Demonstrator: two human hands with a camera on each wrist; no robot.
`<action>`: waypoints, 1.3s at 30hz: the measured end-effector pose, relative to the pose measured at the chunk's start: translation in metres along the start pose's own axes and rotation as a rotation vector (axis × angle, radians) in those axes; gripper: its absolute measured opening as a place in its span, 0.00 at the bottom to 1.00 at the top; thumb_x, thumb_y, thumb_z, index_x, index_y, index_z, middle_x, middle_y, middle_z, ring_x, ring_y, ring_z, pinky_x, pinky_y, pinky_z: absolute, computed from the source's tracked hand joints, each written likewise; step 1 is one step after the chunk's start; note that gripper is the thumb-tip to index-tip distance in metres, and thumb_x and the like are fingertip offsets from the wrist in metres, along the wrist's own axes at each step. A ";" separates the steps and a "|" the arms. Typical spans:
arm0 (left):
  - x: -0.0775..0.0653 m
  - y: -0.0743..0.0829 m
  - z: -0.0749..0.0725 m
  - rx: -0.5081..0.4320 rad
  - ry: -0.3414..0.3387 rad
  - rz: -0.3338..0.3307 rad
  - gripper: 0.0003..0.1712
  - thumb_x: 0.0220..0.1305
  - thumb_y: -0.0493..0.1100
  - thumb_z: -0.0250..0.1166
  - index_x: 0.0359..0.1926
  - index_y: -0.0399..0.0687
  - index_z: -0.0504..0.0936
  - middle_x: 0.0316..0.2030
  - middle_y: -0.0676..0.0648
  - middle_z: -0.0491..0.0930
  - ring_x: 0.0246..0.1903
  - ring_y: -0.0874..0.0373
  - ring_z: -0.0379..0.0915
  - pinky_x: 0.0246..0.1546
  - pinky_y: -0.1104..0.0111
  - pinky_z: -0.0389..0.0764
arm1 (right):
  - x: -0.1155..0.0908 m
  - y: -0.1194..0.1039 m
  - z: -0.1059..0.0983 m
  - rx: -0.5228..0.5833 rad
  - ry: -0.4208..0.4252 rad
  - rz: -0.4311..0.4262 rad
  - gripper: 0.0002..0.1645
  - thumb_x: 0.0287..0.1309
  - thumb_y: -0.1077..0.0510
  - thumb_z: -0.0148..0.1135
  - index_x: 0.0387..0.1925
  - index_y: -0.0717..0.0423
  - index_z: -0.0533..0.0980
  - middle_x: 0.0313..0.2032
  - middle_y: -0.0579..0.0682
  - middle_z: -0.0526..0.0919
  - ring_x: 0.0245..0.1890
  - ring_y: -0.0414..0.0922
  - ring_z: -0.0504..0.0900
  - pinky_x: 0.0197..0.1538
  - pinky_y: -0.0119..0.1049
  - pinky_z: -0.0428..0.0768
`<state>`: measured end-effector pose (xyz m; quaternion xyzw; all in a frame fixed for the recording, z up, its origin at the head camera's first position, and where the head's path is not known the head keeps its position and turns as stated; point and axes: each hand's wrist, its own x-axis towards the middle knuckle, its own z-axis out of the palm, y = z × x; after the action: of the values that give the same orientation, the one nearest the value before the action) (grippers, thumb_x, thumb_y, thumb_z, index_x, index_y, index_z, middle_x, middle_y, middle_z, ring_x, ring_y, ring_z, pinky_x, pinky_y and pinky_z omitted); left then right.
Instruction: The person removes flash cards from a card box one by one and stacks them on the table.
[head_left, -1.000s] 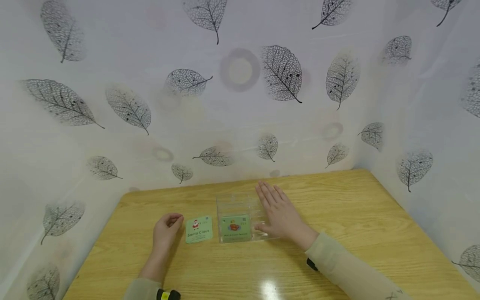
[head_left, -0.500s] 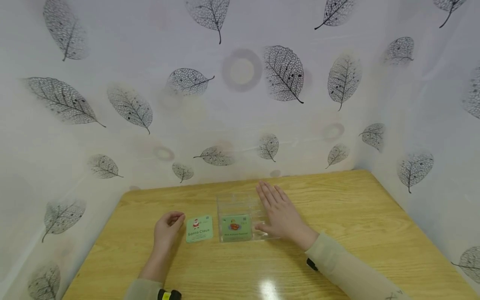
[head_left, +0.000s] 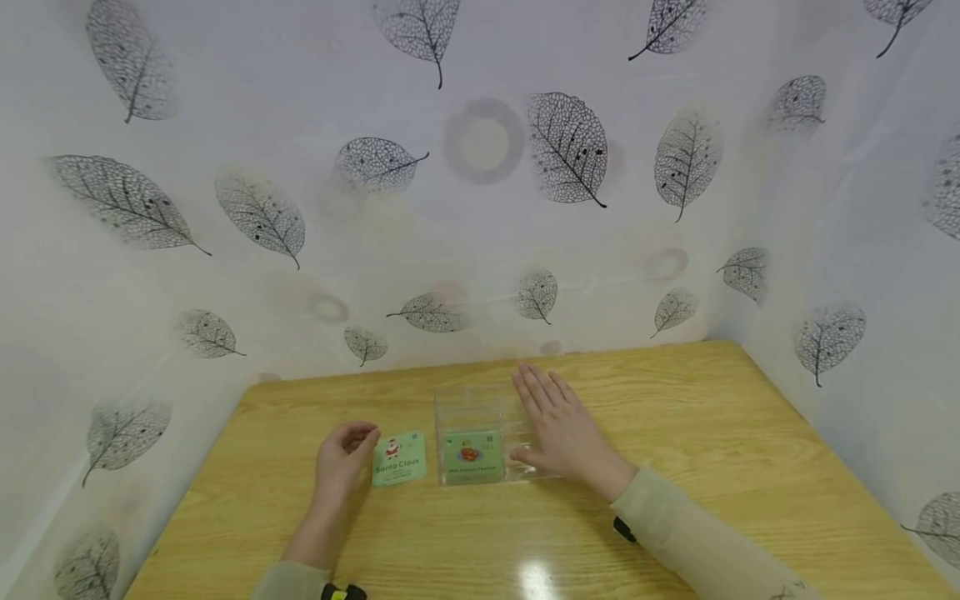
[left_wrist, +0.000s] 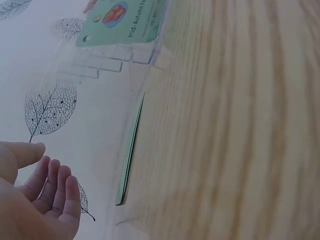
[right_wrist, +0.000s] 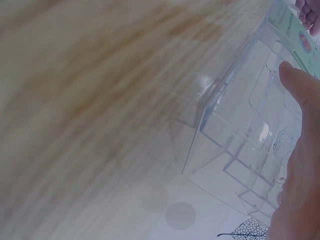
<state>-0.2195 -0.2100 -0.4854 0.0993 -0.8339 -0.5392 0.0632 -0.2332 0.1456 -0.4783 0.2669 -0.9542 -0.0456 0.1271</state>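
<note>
A clear plastic card holder (right_wrist: 235,135) with stepped compartments stands mid-table, and a green Mid-Autumn Festival card (head_left: 473,467) shows in its left section. My right hand (head_left: 564,429) rests flat over the holder's right section, fingers straight and thumb spread toward that card. To the left of the holder lies a thin stack of green cards (left_wrist: 130,150), with the Santa Claus card (head_left: 399,468) on top. Beside this stack is my left hand (head_left: 347,458), its fingers loosely bent and its thumb apart from them. The fingertips are right at the stack's upper left corner in the head view, with nothing held.
The wood-grain table (head_left: 660,433) backs onto a pale curtain (head_left: 480,233) printed with dark leaves, which also runs along both sides. A black band (head_left: 624,528) shows at the right sleeve, and another dark band (head_left: 343,592) at the left wrist.
My left hand has shifted slightly right, closer to the Santa Claus card. The right hand, the holder and the cards stay as they were.
</note>
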 end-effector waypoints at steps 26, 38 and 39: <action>-0.014 0.017 0.017 -0.053 -0.054 0.052 0.12 0.74 0.35 0.67 0.54 0.33 0.82 0.49 0.37 0.87 0.41 0.65 0.79 0.43 0.82 0.82 | 0.002 0.000 -0.001 0.014 0.006 0.002 0.71 0.63 0.18 0.56 0.84 0.63 0.45 0.85 0.62 0.46 0.86 0.58 0.47 0.86 0.55 0.48; -0.020 0.019 0.027 -0.019 -0.058 0.080 0.10 0.71 0.33 0.68 0.51 0.34 0.84 0.47 0.38 0.87 0.43 0.61 0.79 0.42 0.81 0.79 | 0.000 0.000 -0.002 0.018 0.011 -0.004 0.71 0.63 0.19 0.58 0.84 0.64 0.46 0.85 0.62 0.46 0.85 0.59 0.51 0.85 0.55 0.49; -0.020 0.019 0.028 -0.020 -0.060 0.083 0.10 0.71 0.33 0.68 0.50 0.34 0.84 0.47 0.38 0.87 0.42 0.61 0.79 0.42 0.81 0.79 | 0.000 0.000 -0.001 0.016 0.012 -0.003 0.71 0.62 0.19 0.58 0.84 0.64 0.46 0.85 0.62 0.46 0.85 0.59 0.51 0.85 0.55 0.49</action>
<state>-0.2077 -0.1727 -0.4796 0.0475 -0.8334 -0.5472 0.0615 -0.2330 0.1459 -0.4768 0.2696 -0.9534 -0.0363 0.1307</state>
